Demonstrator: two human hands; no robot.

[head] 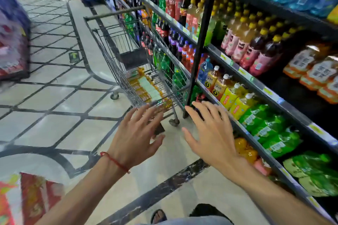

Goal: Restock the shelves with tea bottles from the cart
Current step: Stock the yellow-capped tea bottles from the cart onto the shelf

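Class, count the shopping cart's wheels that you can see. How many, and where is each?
2. The left wheel sits under the cart on its left side; the near wheel is under its near corner, showing between the left hand and right hand. Others may be hidden.

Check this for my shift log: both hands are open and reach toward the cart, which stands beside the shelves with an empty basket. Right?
Not the basket: the head view shows tea bottles lying along the bottom of the cart. The rest holds: left hand and right hand are open and reach toward the cart, which stands beside the shelves.
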